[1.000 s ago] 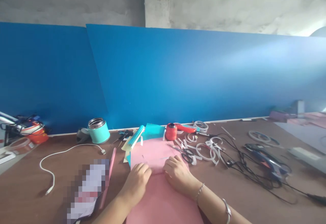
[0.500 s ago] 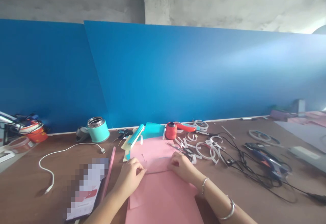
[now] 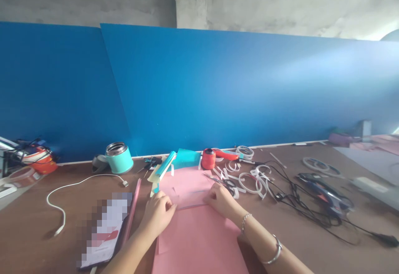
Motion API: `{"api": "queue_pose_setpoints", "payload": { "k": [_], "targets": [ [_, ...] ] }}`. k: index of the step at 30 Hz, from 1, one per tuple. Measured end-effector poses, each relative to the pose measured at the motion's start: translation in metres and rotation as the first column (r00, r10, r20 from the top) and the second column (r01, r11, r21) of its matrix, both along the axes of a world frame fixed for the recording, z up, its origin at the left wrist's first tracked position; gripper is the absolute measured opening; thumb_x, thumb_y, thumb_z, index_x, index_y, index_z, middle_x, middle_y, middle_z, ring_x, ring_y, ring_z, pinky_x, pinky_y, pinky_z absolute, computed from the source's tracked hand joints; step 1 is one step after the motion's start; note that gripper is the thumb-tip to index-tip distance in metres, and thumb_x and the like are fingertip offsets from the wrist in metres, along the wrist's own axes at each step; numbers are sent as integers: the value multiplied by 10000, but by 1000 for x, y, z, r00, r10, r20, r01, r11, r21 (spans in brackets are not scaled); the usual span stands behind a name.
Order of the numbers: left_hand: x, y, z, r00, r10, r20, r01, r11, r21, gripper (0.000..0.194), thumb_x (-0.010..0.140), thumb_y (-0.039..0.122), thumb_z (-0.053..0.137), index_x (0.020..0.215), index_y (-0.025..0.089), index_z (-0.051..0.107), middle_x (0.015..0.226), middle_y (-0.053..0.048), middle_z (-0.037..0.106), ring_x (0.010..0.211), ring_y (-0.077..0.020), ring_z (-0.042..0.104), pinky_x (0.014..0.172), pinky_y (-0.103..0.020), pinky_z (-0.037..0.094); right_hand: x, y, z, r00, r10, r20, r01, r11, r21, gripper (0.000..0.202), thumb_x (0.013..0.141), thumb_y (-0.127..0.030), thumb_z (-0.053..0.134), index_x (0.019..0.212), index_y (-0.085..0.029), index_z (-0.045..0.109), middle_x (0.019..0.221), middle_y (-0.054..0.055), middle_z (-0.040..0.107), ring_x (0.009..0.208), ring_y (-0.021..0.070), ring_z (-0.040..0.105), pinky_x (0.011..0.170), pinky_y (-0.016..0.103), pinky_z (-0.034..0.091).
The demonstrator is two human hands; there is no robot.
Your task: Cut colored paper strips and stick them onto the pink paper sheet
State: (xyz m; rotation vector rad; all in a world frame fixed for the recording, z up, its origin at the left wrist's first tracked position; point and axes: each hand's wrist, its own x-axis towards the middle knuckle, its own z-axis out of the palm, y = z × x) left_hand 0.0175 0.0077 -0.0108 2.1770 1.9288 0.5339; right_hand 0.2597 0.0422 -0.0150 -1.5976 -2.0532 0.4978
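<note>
A narrow translucent strip point(image 3: 193, 206) lies across the pink sheets point(image 3: 202, 240) in front of me. My left hand point(image 3: 159, 211) pinches its left end between thumb and fingers. At the strip's right end is my right hand point(image 3: 218, 197), fingers curled and closed on it, with a chain and a bangle on the wrist. Scissors point(image 3: 229, 184) lie just beyond my right hand. Behind the pink sheets are a teal sheet point(image 3: 187, 159) and a red spool of thread point(image 3: 208, 159).
On the left are a phone point(image 3: 106, 232), a white cable point(image 3: 64, 186) and a turquoise cup point(image 3: 119, 158). To the right lie white strip coils point(image 3: 251, 182), black cords point(image 3: 299, 203) and a glue gun point(image 3: 327, 195). A blue panel point(image 3: 218, 91) stands behind.
Both hands have shifted slightly, and the strip between them lies a little higher and straighter. The whole view has moved slightly.
</note>
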Motion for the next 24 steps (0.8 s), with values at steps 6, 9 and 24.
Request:
{"api": "queue_pose_setpoints", "payload": {
  "k": [6,9,24],
  "targets": [
    [2,-1,5,998,11,-57,-12,1000,-22,214,804,287,532,627,186,599,804,-34,603,814,-191,577,688,-284,388,0,4,0,1000,4,8,-4,1000,-22,279,647,-216,615,464,-169,410,625,-8,492,618,120,457,589,233,365],
    [2,-1,6,996,3,-86,-3,1000,-2,227,809,295,529,622,187,598,798,-37,603,827,-206,574,696,-294,391,0,4,-1,1000,16,12,-16,1000,-23,282,652,-212,611,458,-168,412,613,-8,485,607,118,451,579,232,359],
    [12,-9,4,943,-231,-238,292,919,266,368,816,44,473,1072,274,604,1156,-59,546,1061,-225,490,865,-368,397,-10,-19,8,949,182,257,-252,928,273,200,799,-97,529,944,-201,620,941,52,578,870,183,480,741,283,353]
  ]
}}
